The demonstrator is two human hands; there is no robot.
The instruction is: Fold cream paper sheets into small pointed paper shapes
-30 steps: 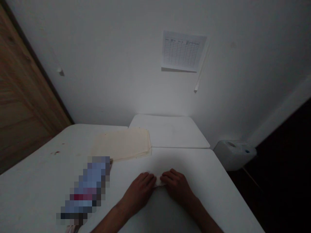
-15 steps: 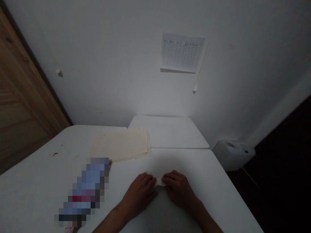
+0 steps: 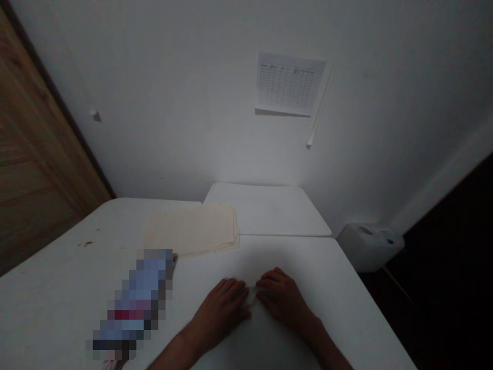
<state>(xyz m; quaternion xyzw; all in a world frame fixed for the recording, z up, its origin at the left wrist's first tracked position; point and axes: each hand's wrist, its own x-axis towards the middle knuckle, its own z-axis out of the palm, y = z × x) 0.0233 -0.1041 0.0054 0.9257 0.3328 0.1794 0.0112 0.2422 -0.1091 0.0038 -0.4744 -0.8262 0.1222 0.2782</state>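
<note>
On the near part of the white table, my left hand (image 3: pixel 224 308) and my right hand (image 3: pixel 284 297) face each other, a small gap apart. Between their fingertips a small pale piece (image 3: pixel 251 295), thin and like folded cloth or paper, is partly visible. Its ends are hidden under the fingers of both hands, which are curled and closed on it. Beyond and to the left of my left hand lies a flat stack of thin cream sheets (image 3: pixel 192 229), with uneven edges at its right side.
A pixelated bluish item (image 3: pixel 134 300) lies left of my left arm on the white table (image 3: pixel 50 303). A white board (image 3: pixel 269 208) adjoins the table at the back. Off the right edge stands a white plastic container (image 3: pixel 358 249). A printed sheet (image 3: pixel 290 85) hangs on the wall.
The pale piece between my hands shows less and looks narrower and bent now. My left fingertips have shifted slightly downward; my right hand has barely moved.
</note>
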